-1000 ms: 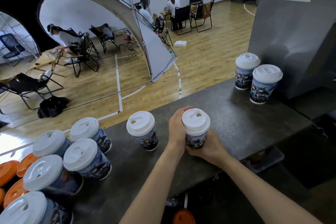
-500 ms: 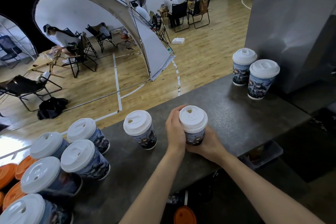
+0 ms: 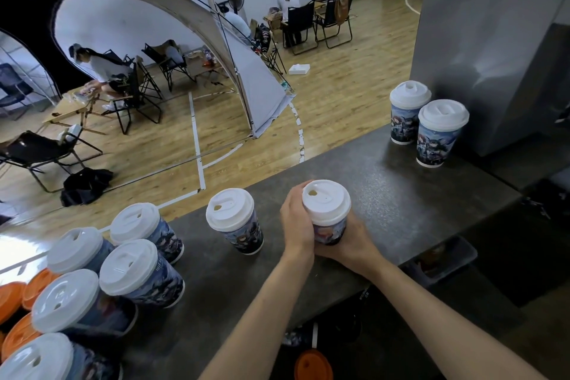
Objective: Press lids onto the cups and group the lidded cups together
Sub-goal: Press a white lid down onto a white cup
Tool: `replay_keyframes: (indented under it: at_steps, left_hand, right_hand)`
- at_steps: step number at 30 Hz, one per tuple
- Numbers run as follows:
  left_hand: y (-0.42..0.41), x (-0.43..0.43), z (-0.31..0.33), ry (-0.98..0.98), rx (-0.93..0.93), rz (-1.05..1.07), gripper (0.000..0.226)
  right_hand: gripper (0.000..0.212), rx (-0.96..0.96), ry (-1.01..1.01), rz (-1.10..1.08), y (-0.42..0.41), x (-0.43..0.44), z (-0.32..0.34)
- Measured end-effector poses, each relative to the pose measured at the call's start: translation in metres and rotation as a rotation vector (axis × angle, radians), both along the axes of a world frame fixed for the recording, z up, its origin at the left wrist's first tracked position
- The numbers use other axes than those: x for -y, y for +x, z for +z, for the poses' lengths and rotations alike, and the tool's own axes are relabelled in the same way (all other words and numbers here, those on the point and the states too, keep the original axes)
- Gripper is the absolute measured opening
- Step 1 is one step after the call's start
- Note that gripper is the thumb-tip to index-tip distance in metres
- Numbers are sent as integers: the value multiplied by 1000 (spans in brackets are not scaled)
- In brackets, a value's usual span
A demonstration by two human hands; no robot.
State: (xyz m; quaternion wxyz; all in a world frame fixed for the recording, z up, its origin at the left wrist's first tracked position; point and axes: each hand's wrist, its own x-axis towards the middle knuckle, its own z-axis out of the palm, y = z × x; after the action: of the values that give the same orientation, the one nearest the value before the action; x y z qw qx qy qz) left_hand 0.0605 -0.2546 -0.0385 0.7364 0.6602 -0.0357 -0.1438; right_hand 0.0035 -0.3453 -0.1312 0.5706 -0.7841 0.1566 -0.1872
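Note:
A printed paper cup with a white lid (image 3: 326,206) stands near the front edge of the dark counter (image 3: 401,194). My left hand (image 3: 296,219) wraps its left side and my right hand (image 3: 348,244) cups its lower right side. A second lidded cup (image 3: 233,219) stands alone just to the left. Several lidded cups (image 3: 132,268) are bunched at the counter's left end. Two lidded cups (image 3: 431,120) stand side by side at the far right.
Orange lids (image 3: 18,299) lie at the far left edge, and another orange lid (image 3: 313,365) is below the counter. A grey panel (image 3: 493,25) rises behind the two right cups. Beyond the counter is a wooden floor with chairs and seated people.
Both hands stay on the same cup in the same spot. Only the camera has tilted a little, shifting the scene upward.

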Motion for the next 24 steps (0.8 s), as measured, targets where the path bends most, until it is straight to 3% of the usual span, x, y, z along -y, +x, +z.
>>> replay_keyframes:
  at_steps: [2,5,8,13,15,18,20,24]
  left_hand:
    - [14,-3,7,11,-115,-187,37]
    - [26,-9,7,29,-100,-336,46]
    - [23,-7,3,15,-14,-239,54]
    - [-3,0,-4,-9,111,96,39]
    - [3,2,-5,0,81,24,38]
    - [22,-3,7,8,-120,-279,34]
    - [27,-8,12,15,-121,-384,37]
    - [17,-11,7,6,1,-218,44]
  right_hand:
    - [93,-40,-13,-7,2,1,0]
    - [93,-62,-22,25,2,3,-2]
    - [96,-45,0,11,2,1,-1]
    - [91,37,43,-6,0,-1,2]
    - [95,5,32,19,4,0,-1]
    - [92,-39,18,39,2,4,0]
    - [90,-38,27,61,0,5,-1]
    - [91,-11,6,63,-1,-1,5]
